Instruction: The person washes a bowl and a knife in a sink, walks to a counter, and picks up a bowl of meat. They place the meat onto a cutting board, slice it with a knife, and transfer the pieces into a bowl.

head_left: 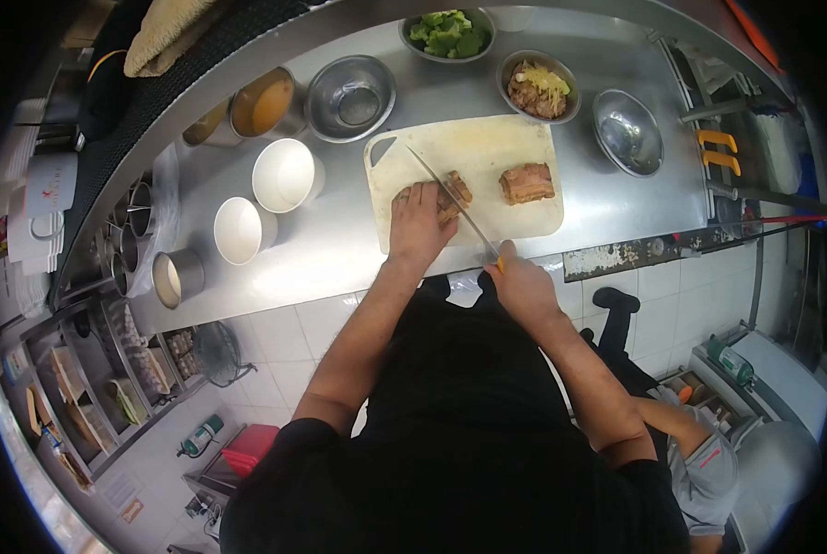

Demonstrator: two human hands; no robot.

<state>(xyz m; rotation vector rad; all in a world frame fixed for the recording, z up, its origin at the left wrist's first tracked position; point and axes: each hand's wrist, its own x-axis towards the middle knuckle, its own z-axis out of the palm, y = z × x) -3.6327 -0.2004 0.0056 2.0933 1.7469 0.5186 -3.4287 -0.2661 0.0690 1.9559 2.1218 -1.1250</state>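
My right hand (521,282) is closed around the yellow handle of a long knife (459,205). Its blade runs up and to the left, across a browned piece of meat (458,187) on the white cutting board (473,140). Pressed on that meat from the left is my left hand (419,224), fingers together beside the blade. A second piece of meat (528,183) lies apart on the right half of the board. The underside of the held piece is hidden by my fingers.
Behind the board stand an empty metal bowl (350,97), a bowl of greens (448,35) and a bowl of meat with yellow topping (539,87). Another metal bowl (627,132) is at right. White tubs (284,175) stand left. A person in a grey shirt (709,471) is behind me, lower right.
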